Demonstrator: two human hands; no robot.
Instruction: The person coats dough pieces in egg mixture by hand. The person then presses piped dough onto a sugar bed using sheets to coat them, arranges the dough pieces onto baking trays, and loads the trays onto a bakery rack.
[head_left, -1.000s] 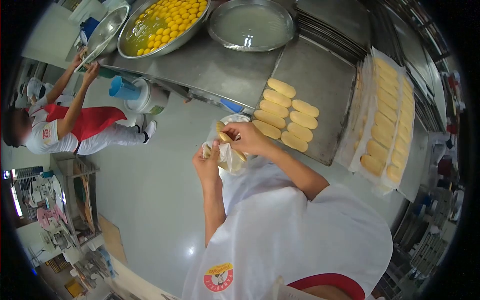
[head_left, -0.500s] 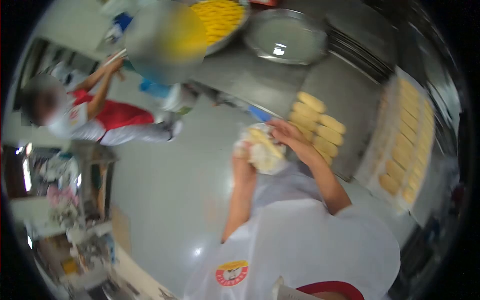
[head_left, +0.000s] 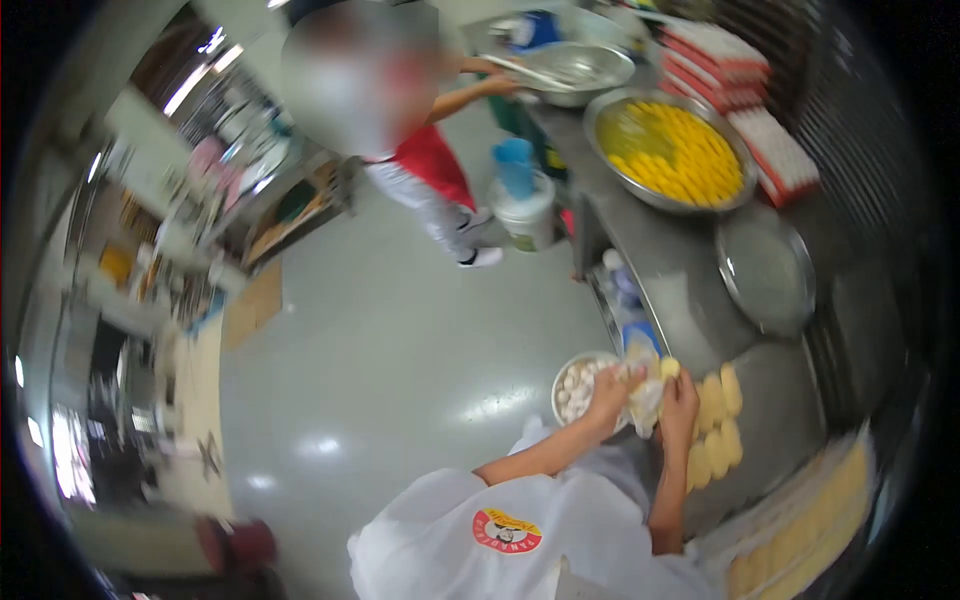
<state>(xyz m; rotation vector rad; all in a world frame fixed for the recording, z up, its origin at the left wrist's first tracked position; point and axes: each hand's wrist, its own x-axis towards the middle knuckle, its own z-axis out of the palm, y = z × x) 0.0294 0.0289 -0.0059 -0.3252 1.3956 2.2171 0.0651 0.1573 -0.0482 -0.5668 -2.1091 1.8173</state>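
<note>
My left hand (head_left: 606, 396) is closed on a crumpled, whitish plastic bag (head_left: 645, 400) near the work table's edge. My right hand (head_left: 680, 402) is closed beside it, with a small pale yellow dough piece (head_left: 670, 368) at its fingertips; part of the piece is hidden. Just right of that hand, flat oval dough pieces (head_left: 722, 450) lie in rows on the metal table (head_left: 785, 400). Under my left forearm stands a white tub (head_left: 557, 393) of whitish, egg-like round things (head_left: 577, 385), partly covered by my hand.
Farther along the table are a bowl of yellow pieces in liquid (head_left: 690, 165), a basin (head_left: 768, 270) and stacked red-and-white packs (head_left: 715, 60). A paper-lined tray of dough (head_left: 800, 520) lies at lower right. A co-worker (head_left: 430, 170) stands by a white bucket (head_left: 523, 212).
The view has swung left, so table and bowls appear farther right and the tub shows. My hands still hold the bag between them; the yellow piece now shows at my right fingertips.
</note>
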